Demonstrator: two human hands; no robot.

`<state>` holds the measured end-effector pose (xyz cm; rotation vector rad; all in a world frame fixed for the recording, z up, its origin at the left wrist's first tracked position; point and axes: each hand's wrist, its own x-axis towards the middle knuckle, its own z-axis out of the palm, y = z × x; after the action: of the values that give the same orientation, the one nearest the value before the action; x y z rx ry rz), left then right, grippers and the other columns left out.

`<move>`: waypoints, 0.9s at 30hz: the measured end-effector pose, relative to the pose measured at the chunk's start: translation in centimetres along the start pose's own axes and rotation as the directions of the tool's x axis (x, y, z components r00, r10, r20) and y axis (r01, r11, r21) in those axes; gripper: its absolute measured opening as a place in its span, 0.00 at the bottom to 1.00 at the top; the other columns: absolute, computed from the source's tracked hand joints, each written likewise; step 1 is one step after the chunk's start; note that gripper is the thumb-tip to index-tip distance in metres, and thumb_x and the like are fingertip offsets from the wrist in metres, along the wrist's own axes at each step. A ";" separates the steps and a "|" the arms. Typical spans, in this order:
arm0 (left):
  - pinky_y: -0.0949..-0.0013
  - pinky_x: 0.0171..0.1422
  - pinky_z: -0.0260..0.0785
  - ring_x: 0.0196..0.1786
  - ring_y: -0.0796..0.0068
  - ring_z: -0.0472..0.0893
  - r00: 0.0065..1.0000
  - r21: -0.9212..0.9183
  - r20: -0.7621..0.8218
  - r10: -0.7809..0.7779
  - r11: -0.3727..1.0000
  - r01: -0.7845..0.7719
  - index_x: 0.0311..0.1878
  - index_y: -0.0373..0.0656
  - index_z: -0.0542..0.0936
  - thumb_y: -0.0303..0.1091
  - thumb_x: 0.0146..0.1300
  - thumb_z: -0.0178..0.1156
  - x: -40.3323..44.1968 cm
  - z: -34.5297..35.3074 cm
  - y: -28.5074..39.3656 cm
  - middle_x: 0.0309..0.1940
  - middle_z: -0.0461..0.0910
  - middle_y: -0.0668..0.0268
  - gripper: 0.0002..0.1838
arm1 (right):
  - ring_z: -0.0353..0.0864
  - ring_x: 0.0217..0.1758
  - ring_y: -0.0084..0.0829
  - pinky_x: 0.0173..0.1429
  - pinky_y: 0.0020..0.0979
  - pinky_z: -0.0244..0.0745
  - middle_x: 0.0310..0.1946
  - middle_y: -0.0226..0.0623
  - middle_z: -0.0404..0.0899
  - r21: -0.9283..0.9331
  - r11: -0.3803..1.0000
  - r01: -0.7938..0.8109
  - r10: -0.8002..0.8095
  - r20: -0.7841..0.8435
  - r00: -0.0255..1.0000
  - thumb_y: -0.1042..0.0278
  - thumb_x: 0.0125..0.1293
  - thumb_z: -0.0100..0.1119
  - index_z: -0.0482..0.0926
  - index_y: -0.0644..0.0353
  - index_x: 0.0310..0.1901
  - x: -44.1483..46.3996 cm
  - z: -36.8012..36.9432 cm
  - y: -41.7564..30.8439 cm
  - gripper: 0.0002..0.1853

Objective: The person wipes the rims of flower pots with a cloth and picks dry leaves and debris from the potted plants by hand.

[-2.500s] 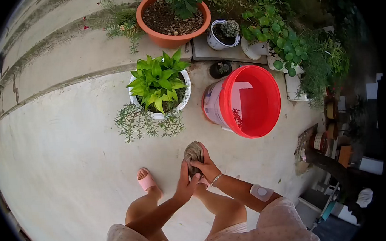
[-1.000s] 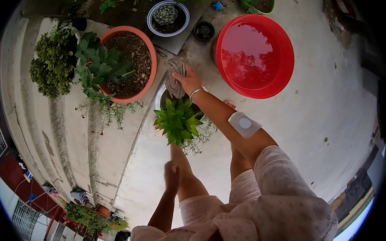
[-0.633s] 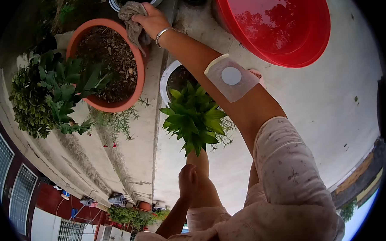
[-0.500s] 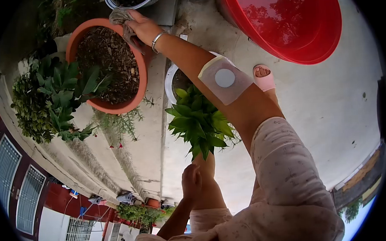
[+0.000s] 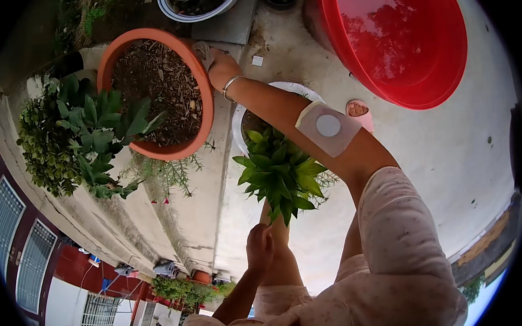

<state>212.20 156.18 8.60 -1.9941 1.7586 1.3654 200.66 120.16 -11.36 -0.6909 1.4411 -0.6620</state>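
My right hand (image 5: 220,65), with a silver bracelet at the wrist, is closed on a grey, wet-looking cloth (image 5: 202,53). The cloth lies against the outer wall of a large terracotta-coloured pot (image 5: 209,113), just below its rim. Dark soil with wood chips (image 5: 159,91) fills the pot, and a leafy green plant (image 5: 99,120) leans over its far side. My left hand (image 5: 259,247) rests by my knee, loosely curled, with nothing seen in it. A white pad with a round disc (image 5: 329,127) is stuck to my right arm.
A big red tub (image 5: 416,51) holding water stands at upper right. Below my right forearm is a white pot (image 5: 239,126) with a bright green plant (image 5: 282,171). A white-rimmed pot (image 5: 199,15) sits at the top. Concrete steps (image 5: 152,217) run along the left.
My right hand has moved with the cloth from the top of the terracotta pot's rim down along its outer side. The view has shifted slightly. My left hand stays by my knee.
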 end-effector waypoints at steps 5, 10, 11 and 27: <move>0.56 0.54 0.69 0.50 0.52 0.75 0.999 -0.066 -0.021 -0.049 0.997 0.047 0.46 0.40 0.75 0.23 0.58 0.54 -0.4 0.2 -0.3 0.46 0.76 0.54 0.11 | 0.74 0.55 0.46 0.54 0.39 0.74 0.55 0.50 0.74 0.149 0.905 0.398 -0.413 0.092 0.906 0.76 0.67 0.42 0.64 0.55 0.64 4.7 -0.9 -0.5 0.23; 0.57 0.53 0.70 0.49 0.52 0.76 0.993 -0.141 -0.100 -0.064 0.989 0.050 0.44 0.40 0.76 0.23 0.59 0.54 -1.0 0.0 -0.8 0.45 0.76 0.54 0.10 | 0.73 0.18 0.32 0.26 0.37 0.67 0.24 0.41 0.78 -0.047 0.999 -0.014 0.021 0.167 0.986 0.63 0.68 0.46 0.77 0.63 0.33 5.7 0.2 -1.1 0.14; 0.57 0.53 0.70 0.49 0.52 0.76 0.990 -0.166 -0.115 -0.081 0.984 0.061 0.44 0.39 0.76 0.23 0.59 0.54 -1.1 -0.1 -0.9 0.45 0.76 0.54 0.10 | 0.66 0.14 0.29 0.22 0.36 0.60 0.18 0.37 0.74 -0.061 0.998 -0.012 0.022 0.164 0.986 0.60 0.69 0.45 0.74 0.59 0.24 5.5 0.5 -0.1 0.17; 0.57 0.53 0.70 0.51 0.55 0.75 0.876 -0.605 -0.294 -0.382 0.784 0.139 0.47 0.44 0.77 0.27 0.60 0.55 -5.8 2.6 -1.7 0.48 0.75 0.60 0.12 | 0.70 0.54 0.28 0.60 0.36 0.69 0.52 0.31 0.71 0.245 0.751 -0.614 0.378 0.603 0.703 0.64 0.72 0.47 0.69 0.54 0.53 -7.1 7.6 8.1 0.12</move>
<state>212.89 162.48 10.40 -2.8984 1.1689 1.5954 208.04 131.00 -12.88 -0.0680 0.8575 -0.2880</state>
